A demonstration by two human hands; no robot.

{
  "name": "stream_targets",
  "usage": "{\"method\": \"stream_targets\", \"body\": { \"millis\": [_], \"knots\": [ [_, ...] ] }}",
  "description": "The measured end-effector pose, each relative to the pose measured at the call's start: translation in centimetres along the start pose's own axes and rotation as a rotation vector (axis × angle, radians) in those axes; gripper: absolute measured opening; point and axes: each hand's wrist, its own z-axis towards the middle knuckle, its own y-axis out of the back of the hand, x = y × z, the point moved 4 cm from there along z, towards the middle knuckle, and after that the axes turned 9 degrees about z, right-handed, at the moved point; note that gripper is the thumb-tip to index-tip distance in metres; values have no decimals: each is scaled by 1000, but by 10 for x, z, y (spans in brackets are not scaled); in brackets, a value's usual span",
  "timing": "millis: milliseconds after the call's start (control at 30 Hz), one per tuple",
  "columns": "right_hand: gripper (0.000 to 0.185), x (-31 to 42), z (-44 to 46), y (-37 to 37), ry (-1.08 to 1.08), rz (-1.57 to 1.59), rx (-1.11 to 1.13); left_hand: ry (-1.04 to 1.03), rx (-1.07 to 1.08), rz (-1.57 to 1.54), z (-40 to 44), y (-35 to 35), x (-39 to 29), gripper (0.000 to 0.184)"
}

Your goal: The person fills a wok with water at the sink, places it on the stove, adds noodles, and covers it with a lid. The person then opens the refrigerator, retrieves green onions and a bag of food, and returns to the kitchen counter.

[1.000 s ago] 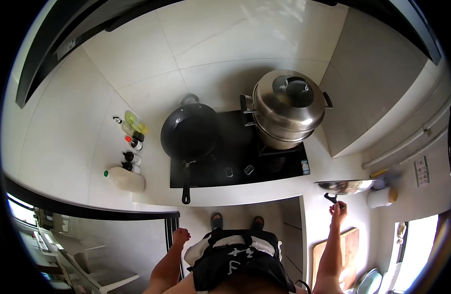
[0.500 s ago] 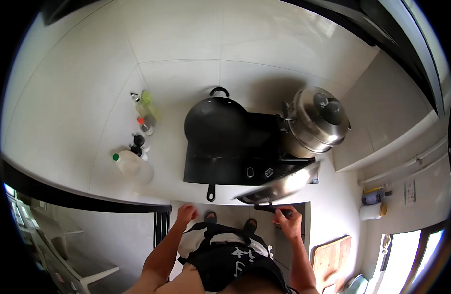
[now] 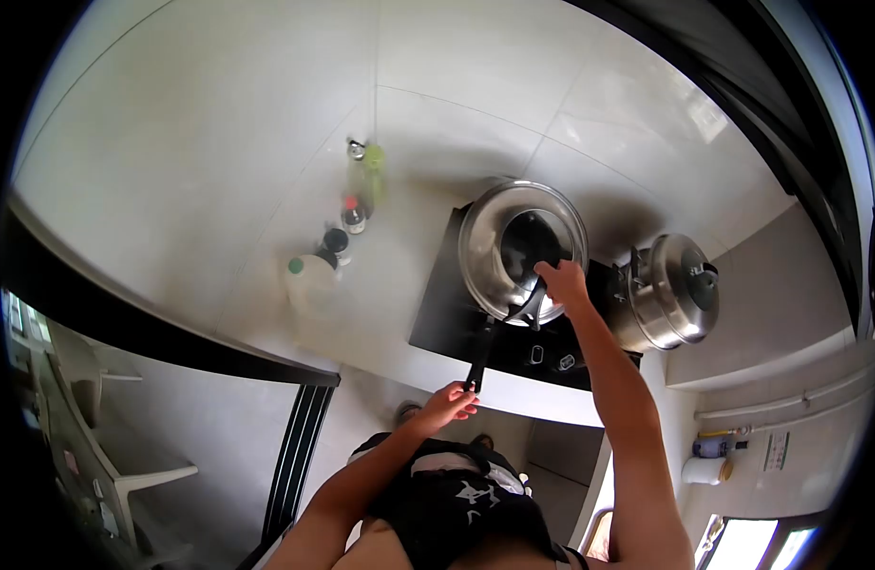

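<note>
A steel pan lid (image 3: 483, 249) with a dark centre covers the wok on the black gas stove (image 3: 439, 304). My right hand (image 3: 564, 283) is closed on the lid's black handle (image 3: 528, 309). The wok's long black handle (image 3: 480, 353) points toward me, and my left hand (image 3: 447, 407) has its fingers around the end of it. Beneath the lid, the wok's bowl is almost wholly hidden.
Right of the lid stands a lidded steel steamer pot (image 3: 654, 299). At the counter's left are a white jug with a green cap (image 3: 312, 285), a red-capped bottle (image 3: 353, 217) and a green bottle (image 3: 374, 176). A white chair (image 3: 138, 480) is at lower left.
The lid has gone from the counter's front edge onto the wok, carried by my right hand. My left hand has moved up and taken the wok handle. The view has shifted.
</note>
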Motion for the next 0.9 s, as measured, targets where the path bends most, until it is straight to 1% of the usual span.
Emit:
{"method": "stream_targets", "body": {
  "millis": [100,167,233,300,333,567,633,867,900],
  "knots": [
    [42,4,33,-16,-49,-25,62,-10,-8,56,0,1,2,36],
    [42,1,51,-26,-166,-32,146,-31,-28,72,2,2,6,35],
    [44,4,56,-34,-177,-2,163,-25,-40,87,3,2,10,34],
    [42,12,55,-36,-294,-48,165,-34,-68,68,4,2,11,32],
    [45,12,58,-39,-289,-77,159,-39,-73,78,4,2,11,32],
    [45,22,58,-50,-286,-116,157,-66,-91,102,4,2,12,32],
    [46,12,70,-53,-228,-55,138,-73,-99,109,4,3,11,33],
    [44,21,66,-57,-224,-86,148,-41,-88,110,4,4,11,33],
    [46,20,66,-58,-218,-108,150,-29,-92,115,4,4,11,34]
  ]
}}
